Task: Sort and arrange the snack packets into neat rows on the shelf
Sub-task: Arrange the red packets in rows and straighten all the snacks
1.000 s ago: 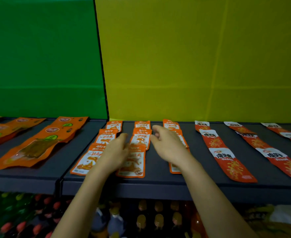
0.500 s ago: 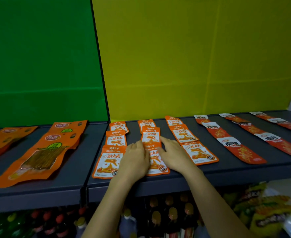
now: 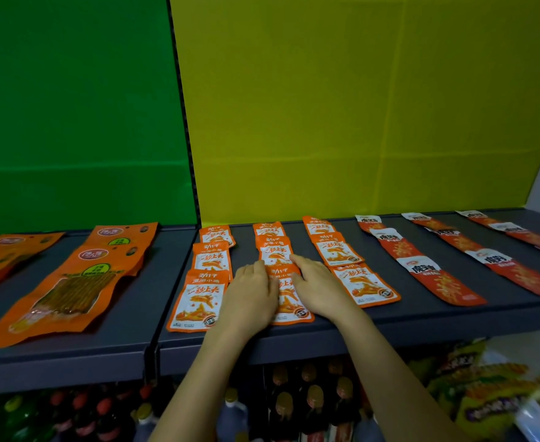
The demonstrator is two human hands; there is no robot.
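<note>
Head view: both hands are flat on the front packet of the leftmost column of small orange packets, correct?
Not quite. In the head view the left hand and right hand press flat on the front packet of the middle column of small orange packets; the leftmost column's front packet lies beside the left hand.

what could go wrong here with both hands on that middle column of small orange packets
1. The front small orange-and-white packet, pressed between the left hand and right hand, lies close to the dark grey shelf's front edge; a pull toward the person might slide it off.
2. The left hand overlaps the neighbouring left-column packet, so shifting sideways may skew that row.
</note>
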